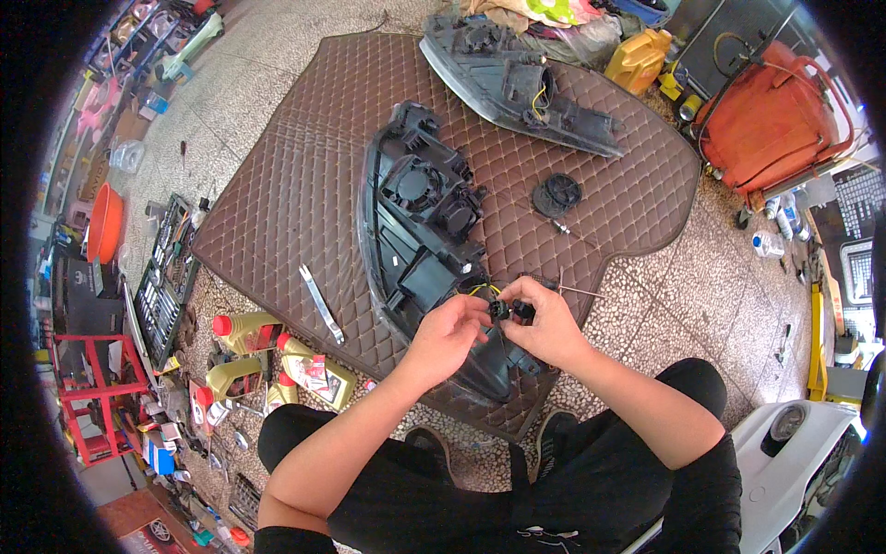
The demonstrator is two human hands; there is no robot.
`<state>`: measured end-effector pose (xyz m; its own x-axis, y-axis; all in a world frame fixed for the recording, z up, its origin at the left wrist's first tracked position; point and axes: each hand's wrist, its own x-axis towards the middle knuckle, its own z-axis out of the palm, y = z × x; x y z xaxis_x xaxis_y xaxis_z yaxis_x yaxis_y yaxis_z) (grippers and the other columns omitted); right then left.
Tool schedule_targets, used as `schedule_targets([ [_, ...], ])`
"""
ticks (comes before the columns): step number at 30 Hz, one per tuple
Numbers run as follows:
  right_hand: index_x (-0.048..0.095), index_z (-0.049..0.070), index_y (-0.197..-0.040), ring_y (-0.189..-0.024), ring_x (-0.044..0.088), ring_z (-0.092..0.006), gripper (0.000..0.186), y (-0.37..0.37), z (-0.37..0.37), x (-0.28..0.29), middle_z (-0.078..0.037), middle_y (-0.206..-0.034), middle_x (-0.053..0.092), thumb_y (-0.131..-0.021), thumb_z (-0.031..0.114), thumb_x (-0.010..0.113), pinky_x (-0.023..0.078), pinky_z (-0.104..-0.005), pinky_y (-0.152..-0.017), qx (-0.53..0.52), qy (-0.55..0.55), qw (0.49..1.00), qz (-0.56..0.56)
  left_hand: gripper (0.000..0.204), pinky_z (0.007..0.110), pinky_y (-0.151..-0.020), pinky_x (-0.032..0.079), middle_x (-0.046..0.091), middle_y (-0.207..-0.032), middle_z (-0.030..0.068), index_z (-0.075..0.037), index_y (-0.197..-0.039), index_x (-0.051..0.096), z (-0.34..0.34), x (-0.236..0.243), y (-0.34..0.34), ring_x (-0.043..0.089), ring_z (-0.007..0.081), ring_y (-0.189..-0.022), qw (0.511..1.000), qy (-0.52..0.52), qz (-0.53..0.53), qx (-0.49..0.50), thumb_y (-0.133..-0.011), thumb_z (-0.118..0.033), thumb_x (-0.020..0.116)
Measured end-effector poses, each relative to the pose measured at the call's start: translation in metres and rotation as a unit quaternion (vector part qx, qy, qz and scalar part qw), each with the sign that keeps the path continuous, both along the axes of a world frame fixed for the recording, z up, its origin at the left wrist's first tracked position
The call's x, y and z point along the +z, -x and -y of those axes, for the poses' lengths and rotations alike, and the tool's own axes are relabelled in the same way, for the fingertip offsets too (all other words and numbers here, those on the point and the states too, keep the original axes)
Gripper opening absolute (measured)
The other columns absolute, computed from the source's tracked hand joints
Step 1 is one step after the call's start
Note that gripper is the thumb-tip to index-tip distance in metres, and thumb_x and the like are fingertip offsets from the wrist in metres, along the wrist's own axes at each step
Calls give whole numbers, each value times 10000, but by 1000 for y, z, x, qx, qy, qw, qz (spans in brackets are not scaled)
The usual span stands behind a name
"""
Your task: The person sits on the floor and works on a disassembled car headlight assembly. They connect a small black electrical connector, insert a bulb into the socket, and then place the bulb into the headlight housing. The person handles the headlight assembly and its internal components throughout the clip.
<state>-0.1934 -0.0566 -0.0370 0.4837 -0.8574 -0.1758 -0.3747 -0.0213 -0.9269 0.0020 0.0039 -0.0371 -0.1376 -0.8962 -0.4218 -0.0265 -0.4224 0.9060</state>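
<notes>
Fingers of the left hand (pixel 449 325) pinch one side of a small black connector (pixel 510 310), and the right hand (pixel 551 323) closes thumb and fingertips on its other side, so both hands meet at the plug. Connector looks light, rigid plastic, probably brittle at its clips; a grip on the flat sides of the body seems safer than pulling the thin yellow wires (pixel 482 290) that trail from it toward ten o'clock. Its long axis runs roughly from nine to three o'clock, between the two hands. Just past the fingertips, at eleven o'clock, lies the black headlight housing (pixel 415 212), rear side up, long axis near twelve to six, resting on a brown quilted mat (pixel 305 157). A second headlight (pixel 517 88) lies farther off at twelve o'clock.
</notes>
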Motion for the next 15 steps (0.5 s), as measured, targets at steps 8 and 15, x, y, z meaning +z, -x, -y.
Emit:
schedule_targets([
  [8,625,4,-1059,-1037,667,-187,302,1,2,-2,-101,-1036,699,-766,5,697,497,-333,-963,6,-52,997,57,242,299,-774,527,675,-1025,96,25,-1211,554,2,5,0,651,153,-845,999,-18,-38,21,-977,9,495],
  [15,631,6,-1059,-1049,649,-183,309,2,4,-2,-91,-1037,687,-762,10,715,490,-338,-985,13,-82,994,69,230,291,-773,521,673,-1025,90,19,-1207,554,2,6,0,645,144,-850,998,-29,-43,24,-986,0,493],
])
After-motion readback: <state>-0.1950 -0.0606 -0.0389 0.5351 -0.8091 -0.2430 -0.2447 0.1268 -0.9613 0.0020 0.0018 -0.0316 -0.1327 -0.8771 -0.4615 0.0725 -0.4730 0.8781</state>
